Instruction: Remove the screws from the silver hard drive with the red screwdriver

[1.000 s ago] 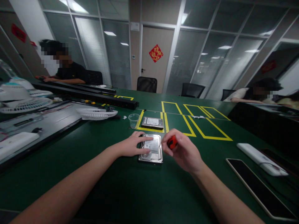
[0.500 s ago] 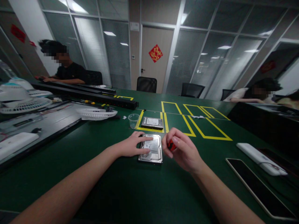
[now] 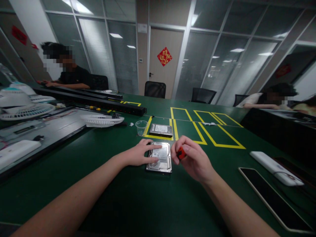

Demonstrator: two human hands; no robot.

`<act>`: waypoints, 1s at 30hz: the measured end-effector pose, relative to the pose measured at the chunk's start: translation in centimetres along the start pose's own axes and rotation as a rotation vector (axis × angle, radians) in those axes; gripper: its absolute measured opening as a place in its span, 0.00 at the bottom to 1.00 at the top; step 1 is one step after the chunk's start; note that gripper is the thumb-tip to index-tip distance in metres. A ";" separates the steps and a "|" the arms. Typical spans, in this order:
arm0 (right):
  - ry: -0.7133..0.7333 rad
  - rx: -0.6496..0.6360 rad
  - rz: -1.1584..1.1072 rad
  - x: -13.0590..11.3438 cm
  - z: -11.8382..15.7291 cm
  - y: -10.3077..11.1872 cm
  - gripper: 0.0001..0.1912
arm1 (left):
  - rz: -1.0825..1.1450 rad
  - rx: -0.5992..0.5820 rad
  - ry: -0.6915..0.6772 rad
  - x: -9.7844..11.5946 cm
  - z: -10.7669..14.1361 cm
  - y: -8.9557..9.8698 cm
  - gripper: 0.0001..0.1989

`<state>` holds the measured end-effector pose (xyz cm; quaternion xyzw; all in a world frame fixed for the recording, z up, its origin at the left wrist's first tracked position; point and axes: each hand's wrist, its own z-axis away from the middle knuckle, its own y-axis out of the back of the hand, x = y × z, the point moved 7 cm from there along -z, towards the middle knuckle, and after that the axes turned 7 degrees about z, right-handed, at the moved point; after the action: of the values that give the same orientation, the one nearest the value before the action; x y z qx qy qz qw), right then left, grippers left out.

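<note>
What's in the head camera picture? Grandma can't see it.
A person's left hand rests on a rectangular silver hard drive on a green table; the right hand grips a red and black handle. Beyond are a clear plastic cup and another silver hard drive.

The left forearm [image 3: 81, 191], bare, slants in from the lower left; the right forearm [image 3: 238, 202], also bare, slants in from the lower right, and the two converge toward the middle. The left grip [image 3: 139, 154] lies low, back uppermost, two digits [image 3: 155, 147] stretched to the right with a gap between them. The right grip [image 3: 194, 157] is curled, its fingers bent round toward the thumb, the wrist [image 3: 208, 179] nearly straight. The two grips stand apart.
</note>
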<state>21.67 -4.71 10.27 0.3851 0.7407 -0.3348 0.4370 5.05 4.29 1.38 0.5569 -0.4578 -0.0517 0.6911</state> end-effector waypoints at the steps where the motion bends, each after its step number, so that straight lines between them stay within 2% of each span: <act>1: 0.002 0.000 0.002 0.0 0.0 0.0 0.08 | -0.005 0.004 -0.003 -0.1 0.0 0.0 0.35; 7: -0.023 0.007 0.003 0.0 0.0 -0.2 0.10 | -0.014 0.007 -0.011 0.0 0.0 0.0 0.35; 12: -0.041 0.023 -0.006 -0.1 -0.1 -0.1 0.20 | 0.000 -0.005 0.011 0.2 0.1 0.1 0.36; 20: -0.003 -0.022 -0.036 0.4 0.0 -0.2 0.07 | -0.010 -0.008 0.007 0.2 0.1 0.0 0.34; 30: 0.006 -0.020 0.013 0.2 0.1 0.0 0.11 | -0.001 -0.010 0.015 0.2 0.1 0.0 0.35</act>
<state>21.61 -4.72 10.07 0.3866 0.7426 -0.3234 0.4409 5.06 4.12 1.52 0.5540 -0.4523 -0.0503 0.6972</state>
